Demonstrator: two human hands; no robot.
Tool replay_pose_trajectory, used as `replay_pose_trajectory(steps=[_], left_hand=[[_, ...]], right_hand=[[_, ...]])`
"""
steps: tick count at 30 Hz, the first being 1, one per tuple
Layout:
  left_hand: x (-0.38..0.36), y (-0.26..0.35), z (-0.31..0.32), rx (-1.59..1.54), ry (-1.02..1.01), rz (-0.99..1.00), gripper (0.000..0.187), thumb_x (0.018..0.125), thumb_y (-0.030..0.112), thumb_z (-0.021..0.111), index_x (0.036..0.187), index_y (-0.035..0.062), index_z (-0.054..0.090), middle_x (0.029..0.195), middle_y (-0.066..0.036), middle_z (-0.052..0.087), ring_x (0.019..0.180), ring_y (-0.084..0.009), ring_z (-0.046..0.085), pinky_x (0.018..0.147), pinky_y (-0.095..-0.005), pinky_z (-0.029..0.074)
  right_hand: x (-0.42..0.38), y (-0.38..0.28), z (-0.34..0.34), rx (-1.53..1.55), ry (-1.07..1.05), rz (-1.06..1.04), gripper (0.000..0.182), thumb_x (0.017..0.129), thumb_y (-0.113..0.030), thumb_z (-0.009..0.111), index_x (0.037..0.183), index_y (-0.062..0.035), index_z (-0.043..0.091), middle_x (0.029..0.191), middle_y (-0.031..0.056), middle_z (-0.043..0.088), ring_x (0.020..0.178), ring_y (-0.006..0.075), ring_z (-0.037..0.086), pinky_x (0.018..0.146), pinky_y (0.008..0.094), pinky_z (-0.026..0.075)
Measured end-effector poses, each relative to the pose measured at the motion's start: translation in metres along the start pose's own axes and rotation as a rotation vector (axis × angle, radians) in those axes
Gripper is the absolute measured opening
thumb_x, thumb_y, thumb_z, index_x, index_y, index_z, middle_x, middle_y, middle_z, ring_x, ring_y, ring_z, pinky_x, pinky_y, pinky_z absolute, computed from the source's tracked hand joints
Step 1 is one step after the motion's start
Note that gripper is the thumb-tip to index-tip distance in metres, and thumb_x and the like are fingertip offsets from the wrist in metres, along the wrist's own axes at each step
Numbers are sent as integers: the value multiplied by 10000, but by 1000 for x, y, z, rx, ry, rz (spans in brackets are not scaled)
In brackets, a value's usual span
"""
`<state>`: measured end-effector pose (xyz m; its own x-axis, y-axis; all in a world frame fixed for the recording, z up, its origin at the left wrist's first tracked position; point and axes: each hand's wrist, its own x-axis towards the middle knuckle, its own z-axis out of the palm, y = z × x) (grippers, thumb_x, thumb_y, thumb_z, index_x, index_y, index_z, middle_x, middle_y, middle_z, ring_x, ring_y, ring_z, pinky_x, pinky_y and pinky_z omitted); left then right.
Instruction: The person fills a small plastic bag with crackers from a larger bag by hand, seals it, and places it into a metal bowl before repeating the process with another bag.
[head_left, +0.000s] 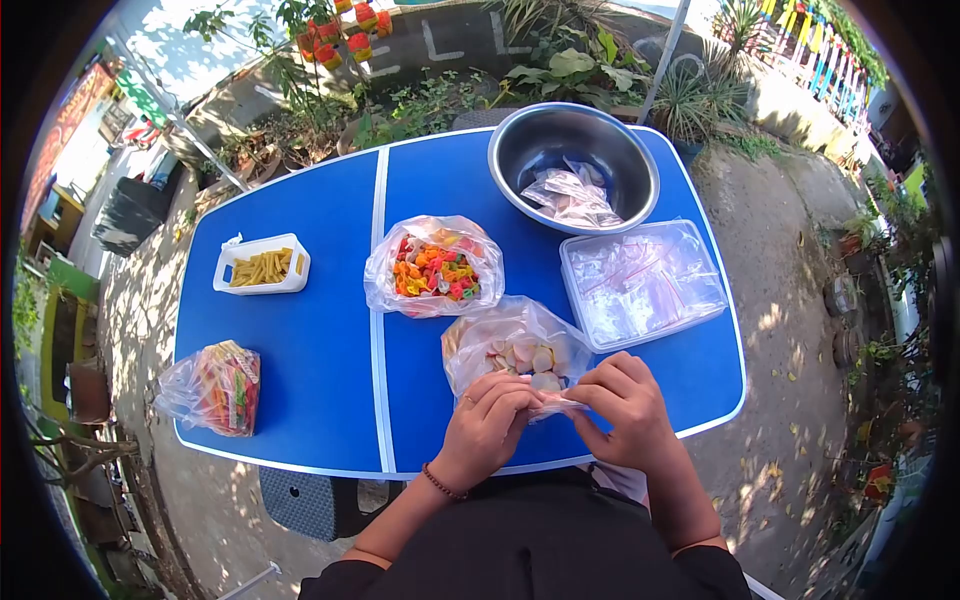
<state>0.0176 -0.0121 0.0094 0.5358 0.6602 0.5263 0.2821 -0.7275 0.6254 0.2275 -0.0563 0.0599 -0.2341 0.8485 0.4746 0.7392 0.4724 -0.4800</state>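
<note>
Both hands are closed on a small clear plastic bag [548, 402] with something pinkish in it, near the table's front edge. My left hand [488, 418], with a beaded bracelet at the wrist, pinches its left side. My right hand [626, 408] pinches its right side between thumb and fingers. Just beyond them lies a larger open plastic bag [520, 325] of round, flat, pale pieces, partly hidden by my fingers. To the right is a clear plastic box [645, 285] of flat zip bags. A steel bowl [520, 140] behind it holds several filled small bags.
An open bag of colourful twisted pieces [435, 268] sits mid-table. Farther left stand a white basket [265, 285] of yellowish sticks and a plastic bag [225, 390] of coloured strips. The blue folding table [320, 340] has a white seam; a grey stool [300, 502] is beneath.
</note>
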Motion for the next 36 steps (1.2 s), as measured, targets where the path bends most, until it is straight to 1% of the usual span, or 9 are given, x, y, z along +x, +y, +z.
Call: replay_pose_trajectory(steps=[4,7,15,18,24,28,31,33,36], left_hand=[[0,1,7,-9,-1,7,184,853,22,719,1001,65,619,1058,-42,691,1100,-247,642,1015,-416,479],[4,7,5,-32,14,-20,132,866,24,711,964,66,633,1021,-56,718,1083,-264,665,1019,-435,474],[4,5,6,37,-6,21,132,862,35,711,955,87,634,1000,-10,713,1055,-209,666,1046,-432,434],[5,6,6,60,-3,29,121,872,35,699,954,92,630,997,-7,713,1057,-202,666,1049,-436,424],[8,9,-1,68,46,28,129,885,55,697,984,95,627,994,-9,712,1054,-200,663,1069,-455,384],[12,17,-2,46,78,-40,140,882,71,709,1002,102,645,991,-5,713,1041,-191,660,1068,-444,376],[5,4,2,83,36,58,129,884,85,716,1001,118,672,1001,-1,718,1027,-180,662,1057,-433,383],[2,1,3,78,33,78,187,840,97,742,1013,125,678,1033,-8,706,1048,-184,655,1060,-436,388],[-1,-4,2,89,34,105,212,827,108,757,1025,127,683,1061,-16,705,1069,-190,654,1045,-421,412]], right_hand=[[-3,2,8,21,-29,-52,144,740,-86,763,844,-83,664,840,29,623,807,225,585,715,352,442],[-3,2,10,13,-24,-59,141,734,-77,754,834,-82,655,837,31,618,808,227,584,718,351,440],[-4,0,13,-20,19,-54,151,701,-47,767,809,-86,667,818,17,634,790,220,578,710,353,422],[-5,1,13,-30,-8,-77,139,727,-80,745,829,-85,651,830,30,614,811,222,584,738,355,437],[-4,5,7,-12,113,-62,168,691,-26,761,842,-67,700,803,27,634,784,227,569,720,351,430],[-11,8,8,-4,49,-71,169,724,-28,735,883,-81,707,849,27,627,831,233,581,749,356,452],[-6,4,7,5,76,-59,161,723,-19,747,871,-68,708,845,38,639,813,240,577,735,353,455],[1,-2,6,36,135,-22,163,709,-2,762,857,-51,713,820,51,647,777,245,571,719,352,460],[-5,6,10,81,91,-81,180,705,17,765,864,-46,709,820,56,647,775,252,574,707,351,467]])
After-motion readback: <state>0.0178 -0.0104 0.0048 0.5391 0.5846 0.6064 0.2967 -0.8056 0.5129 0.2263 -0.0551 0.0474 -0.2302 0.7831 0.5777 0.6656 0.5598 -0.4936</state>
